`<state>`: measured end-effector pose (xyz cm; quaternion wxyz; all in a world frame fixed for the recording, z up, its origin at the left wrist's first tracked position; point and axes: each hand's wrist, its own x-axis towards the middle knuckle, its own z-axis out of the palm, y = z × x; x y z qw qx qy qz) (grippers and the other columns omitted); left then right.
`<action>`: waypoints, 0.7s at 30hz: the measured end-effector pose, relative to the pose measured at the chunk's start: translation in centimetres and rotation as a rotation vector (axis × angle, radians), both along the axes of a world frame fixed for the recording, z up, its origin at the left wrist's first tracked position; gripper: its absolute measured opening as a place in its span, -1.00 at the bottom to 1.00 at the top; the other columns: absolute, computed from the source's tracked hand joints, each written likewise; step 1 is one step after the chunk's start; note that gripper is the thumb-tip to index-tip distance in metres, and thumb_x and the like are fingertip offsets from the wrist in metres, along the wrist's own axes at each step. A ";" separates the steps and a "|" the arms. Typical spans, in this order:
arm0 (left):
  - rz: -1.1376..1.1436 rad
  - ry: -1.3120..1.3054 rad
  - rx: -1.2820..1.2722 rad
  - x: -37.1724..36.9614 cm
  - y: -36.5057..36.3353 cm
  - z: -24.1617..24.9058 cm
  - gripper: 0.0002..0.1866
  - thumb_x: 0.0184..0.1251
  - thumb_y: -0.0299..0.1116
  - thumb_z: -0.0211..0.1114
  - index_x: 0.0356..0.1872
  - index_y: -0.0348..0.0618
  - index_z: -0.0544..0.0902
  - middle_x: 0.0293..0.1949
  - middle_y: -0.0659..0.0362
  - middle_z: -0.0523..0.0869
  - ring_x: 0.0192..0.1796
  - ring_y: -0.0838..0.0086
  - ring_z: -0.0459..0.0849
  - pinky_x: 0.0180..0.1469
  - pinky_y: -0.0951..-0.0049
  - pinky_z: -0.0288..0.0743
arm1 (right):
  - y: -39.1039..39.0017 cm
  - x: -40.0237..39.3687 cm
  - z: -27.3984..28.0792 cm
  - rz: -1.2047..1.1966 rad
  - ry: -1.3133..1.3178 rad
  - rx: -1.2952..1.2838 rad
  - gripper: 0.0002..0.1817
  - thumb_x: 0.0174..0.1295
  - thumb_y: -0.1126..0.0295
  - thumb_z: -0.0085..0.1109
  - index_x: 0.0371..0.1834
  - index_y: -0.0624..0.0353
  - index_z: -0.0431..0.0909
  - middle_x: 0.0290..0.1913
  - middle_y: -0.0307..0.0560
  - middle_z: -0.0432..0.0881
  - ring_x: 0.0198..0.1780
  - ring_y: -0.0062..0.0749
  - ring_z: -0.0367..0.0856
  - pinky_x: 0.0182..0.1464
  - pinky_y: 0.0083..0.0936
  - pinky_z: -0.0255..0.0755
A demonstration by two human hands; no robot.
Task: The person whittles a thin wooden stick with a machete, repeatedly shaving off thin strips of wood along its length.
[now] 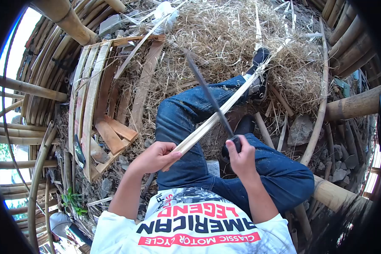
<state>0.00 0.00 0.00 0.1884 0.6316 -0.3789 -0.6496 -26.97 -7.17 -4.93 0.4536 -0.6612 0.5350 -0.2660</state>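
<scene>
Near end of pale strip point(199, 132) is pinched by left grip point(156, 156); knife point(207, 90) handle is wrapped by right grip point(241, 157), blade laid across strip, contact unclear. Strip is extended over jeans point(170, 122). On shirt point(190, 230), inverted: "AMERICAN LEGEND", "CLASSIC MOTOR CYCLE".

A white T-shirt point(194, 220) with red-and-black lettering point(205, 210) tops blue jeans point(175, 122).

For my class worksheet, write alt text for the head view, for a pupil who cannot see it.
The left hand grips a pale strip and the right hand holds a knife, its blade crossing the strip in view. Shavings cover the ground ahead; a slatted crate stands at left.
</scene>
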 end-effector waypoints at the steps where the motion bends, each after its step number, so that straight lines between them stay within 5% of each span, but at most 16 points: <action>1: -0.024 0.015 -0.013 -0.2 -0.2 -0.1 -0.71 0.46 -0.19 0.24 -0.34 -0.23 0.61 -0.60 0.41 0.50 -0.57 0.77 0.43 -0.55 0.65 0.28 | 0.3 -0.2 0.2 0.029 -0.007 -0.012 -0.59 0.31 0.07 0.25 -0.25 0.28 0.54 -0.65 0.03 0.54 -0.54 -0.11 0.67 -0.49 -0.34 0.44; 6: -0.008 -0.037 -0.013 -0.3 0.7 1.6 -0.69 0.45 -0.20 0.24 -0.35 -0.27 0.59 -0.64 0.39 0.44 -0.56 0.78 0.37 -0.55 0.58 0.25 | -0.8 -0.7 0.8 0.040 -0.030 0.051 -0.61 0.30 0.10 0.26 -0.34 0.29 0.57 -0.65 0.00 0.53 -0.60 -0.12 0.61 -0.52 -0.37 0.37; 9: -0.169 -0.374 -0.237 -1.2 1.3 2.3 -0.70 0.41 -0.21 0.27 -0.39 -0.27 0.56 -0.68 0.25 0.48 -0.63 0.59 0.47 -0.55 0.43 0.31 | -2.3 -1.4 0.2 -0.063 0.015 0.028 -0.61 0.34 0.12 0.22 -0.35 0.31 0.55 -0.63 0.04 0.55 -0.58 -0.20 0.60 -0.51 -0.38 0.36; 12: -0.365 -0.775 -0.581 -2.7 1.2 2.9 -0.72 0.34 -0.23 0.27 -0.45 -0.19 0.47 -0.64 0.02 0.58 -0.56 0.08 0.58 -0.48 0.17 0.40 | -0.8 -0.8 1.0 -0.044 -0.016 0.028 -0.62 0.34 0.12 0.22 -0.35 0.29 0.51 -0.64 0.02 0.53 -0.58 -0.14 0.60 -0.50 -0.35 0.37; 17: -0.470 -0.937 -0.641 -3.0 1.0 3.3 -0.77 0.35 -0.26 0.25 -0.42 -0.13 0.46 -0.70 0.10 0.51 -0.60 0.16 0.58 -0.50 0.19 0.41 | 0.3 -1.1 2.6 0.076 -0.006 0.002 -0.62 0.31 0.11 0.26 -0.33 0.28 0.54 -0.65 -0.01 0.51 -0.57 -0.19 0.64 -0.49 -0.37 0.40; 21: -0.513 -0.949 -0.666 -3.2 1.0 4.2 -0.76 0.36 -0.26 0.24 -0.45 -0.11 0.43 -0.71 0.14 0.50 -0.61 0.21 0.58 -0.52 0.21 0.40 | -1.7 -2.5 0.6 -0.098 -0.005 0.009 -0.58 0.36 0.10 0.19 -0.34 0.33 0.53 -0.63 -0.04 0.52 -0.61 -0.36 0.52 -0.52 -0.43 0.34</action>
